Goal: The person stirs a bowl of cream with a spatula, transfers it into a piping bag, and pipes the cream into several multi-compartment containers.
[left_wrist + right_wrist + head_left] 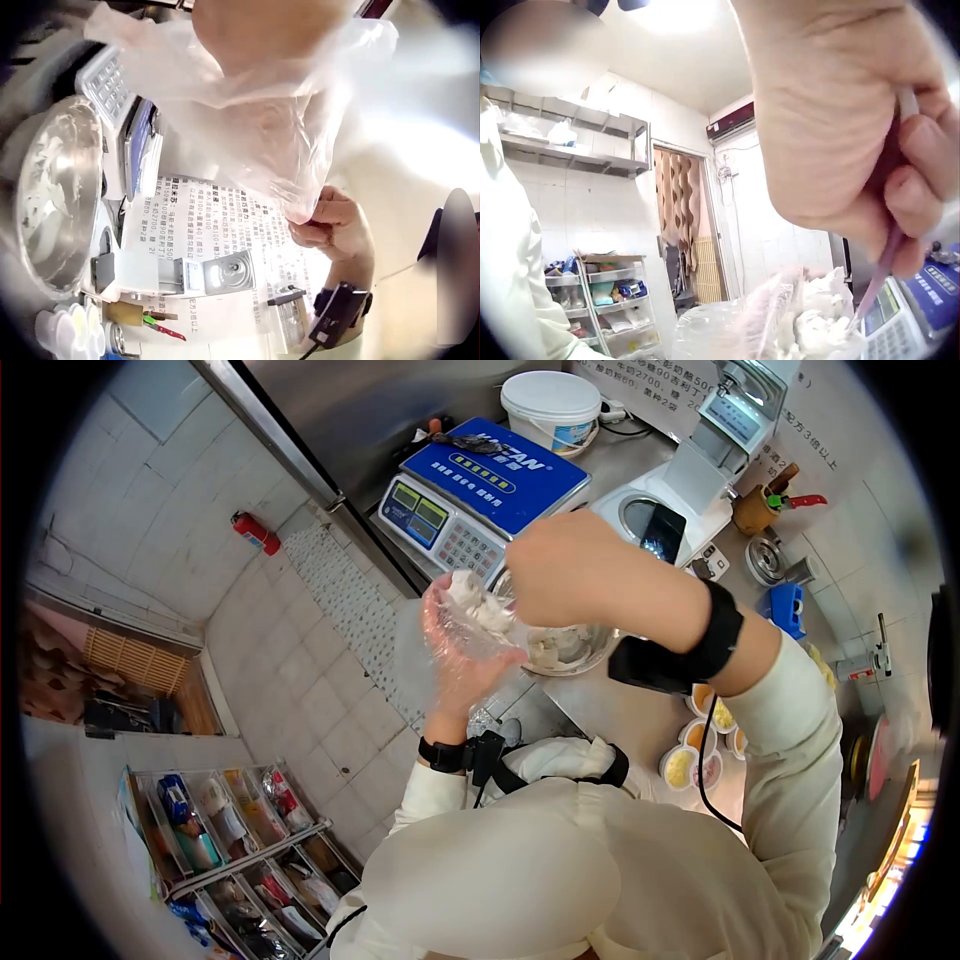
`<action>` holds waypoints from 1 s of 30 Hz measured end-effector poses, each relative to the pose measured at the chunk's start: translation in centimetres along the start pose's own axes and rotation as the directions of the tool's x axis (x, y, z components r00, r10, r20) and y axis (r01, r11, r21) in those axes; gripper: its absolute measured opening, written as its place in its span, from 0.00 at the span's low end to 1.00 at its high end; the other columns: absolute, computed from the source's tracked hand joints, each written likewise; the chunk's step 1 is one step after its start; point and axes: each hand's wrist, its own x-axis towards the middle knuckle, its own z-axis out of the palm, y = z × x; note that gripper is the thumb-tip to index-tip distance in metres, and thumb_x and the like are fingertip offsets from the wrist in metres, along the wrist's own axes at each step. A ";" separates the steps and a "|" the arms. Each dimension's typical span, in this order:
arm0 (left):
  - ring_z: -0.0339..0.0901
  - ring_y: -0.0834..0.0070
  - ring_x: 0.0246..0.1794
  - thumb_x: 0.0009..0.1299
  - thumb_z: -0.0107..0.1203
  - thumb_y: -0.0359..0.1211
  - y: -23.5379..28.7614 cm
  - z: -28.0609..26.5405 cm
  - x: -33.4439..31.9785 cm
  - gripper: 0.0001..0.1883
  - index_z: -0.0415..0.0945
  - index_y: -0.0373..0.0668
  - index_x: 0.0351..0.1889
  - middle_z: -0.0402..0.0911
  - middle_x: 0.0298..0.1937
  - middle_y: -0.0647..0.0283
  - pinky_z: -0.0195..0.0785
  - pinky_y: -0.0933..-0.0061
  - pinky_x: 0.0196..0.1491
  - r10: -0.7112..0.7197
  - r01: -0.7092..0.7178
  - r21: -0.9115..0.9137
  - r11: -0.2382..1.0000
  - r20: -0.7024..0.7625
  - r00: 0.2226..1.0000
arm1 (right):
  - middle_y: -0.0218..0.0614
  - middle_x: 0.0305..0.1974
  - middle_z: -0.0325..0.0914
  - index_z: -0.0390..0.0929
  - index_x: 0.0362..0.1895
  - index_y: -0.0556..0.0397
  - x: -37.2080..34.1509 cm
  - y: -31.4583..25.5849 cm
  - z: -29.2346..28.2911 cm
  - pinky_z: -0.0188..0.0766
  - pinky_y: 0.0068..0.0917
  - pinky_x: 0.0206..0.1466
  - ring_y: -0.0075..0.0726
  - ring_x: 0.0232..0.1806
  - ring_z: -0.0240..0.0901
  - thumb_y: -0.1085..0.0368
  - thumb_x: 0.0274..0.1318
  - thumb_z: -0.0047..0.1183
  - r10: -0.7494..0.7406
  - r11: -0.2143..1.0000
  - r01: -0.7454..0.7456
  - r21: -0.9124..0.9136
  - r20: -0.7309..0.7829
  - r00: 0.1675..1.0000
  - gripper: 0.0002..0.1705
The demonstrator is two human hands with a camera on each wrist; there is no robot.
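The left hand [462, 660] is cupped round a clear plastic bag [247, 97], thumb and fingers on opposite sides of its mouth. A thick white mass [480, 603] lies in the bag, also visible in the right wrist view [821, 322]. Above it, the right hand [565, 565] grips a thin pinkish-purple handle [881, 277], whose lower end reaches the white mass. In the left wrist view, the right hand [334, 225] appears beside the bag's lower end. Behind the hands is a metal bowl [600, 655] with white smears inside, partly hidden by the right hand.
A scale [450, 535] with a blue top stands beyond the hands, a white bucket [550, 405] behind it. To the right are a white machine [700, 470], a wooden holder [757, 510] and several small cups [678, 768]. Shelving [240, 850] stands at lower left.
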 end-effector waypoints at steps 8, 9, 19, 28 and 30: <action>0.70 0.64 0.44 0.53 0.60 0.32 1.4 0.1 0.6 0.22 0.68 0.36 0.45 0.72 0.46 0.58 0.64 0.65 0.46 -0.102 0.089 0.326 0.941 0.023 0.994 | 0.39 0.32 0.78 0.80 0.30 0.51 0.7 -2.9 -0.8 0.69 0.33 0.34 0.39 0.35 0.76 0.63 0.35 0.50 -0.127 0.991 0.121 0.052 0.148 0.981 0.14; 0.71 0.62 0.42 0.54 0.59 0.32 1.6 0.0 0.6 0.16 0.72 0.36 0.39 0.74 0.43 0.58 0.64 0.64 0.45 -0.345 0.341 0.080 0.937 0.037 0.938 | 0.38 0.32 0.78 0.80 0.31 0.50 0.4 -3.1 -1.1 0.69 0.33 0.34 0.39 0.35 0.76 0.62 0.35 0.50 -0.124 0.992 0.118 0.047 0.173 0.977 0.14; 0.71 0.52 0.44 0.48 0.55 0.25 1.9 -1.7 0.7 0.15 0.73 0.34 0.37 0.74 0.40 0.54 0.65 0.57 0.47 0.359 -0.436 0.680 0.590 0.263 0.896 | 0.45 0.24 0.73 0.76 0.24 0.56 -4.6 1.7 -1.4 0.66 0.37 0.31 0.49 0.27 0.70 0.64 0.42 0.44 -0.312 0.949 0.307 0.066 0.082 0.947 0.11; 0.69 0.73 0.47 0.70 0.36 0.42 -4.5 -6.3 -6.1 0.20 0.61 0.36 0.52 0.69 0.50 0.60 0.64 0.71 0.48 -0.585 0.569 -0.244 0.785 0.007 0.811 | 0.43 0.21 0.74 0.71 0.26 0.52 -3.9 12.5 15.0 0.68 0.39 0.26 0.47 0.24 0.72 0.62 0.49 0.43 0.185 0.981 -0.163 0.103 -0.268 0.945 0.08; 0.67 0.72 0.49 0.69 0.36 0.47 -4.7 -6.5 -7.4 0.23 0.61 0.41 0.54 0.68 0.51 0.61 0.63 0.68 0.51 -0.607 0.572 -0.659 0.488 0.215 0.765 | 0.42 0.22 0.75 0.70 0.28 0.51 -2.8 13.7 20.1 0.68 0.39 0.23 0.45 0.24 0.73 0.63 0.47 0.43 0.166 0.977 -0.194 -0.083 -0.270 0.949 0.06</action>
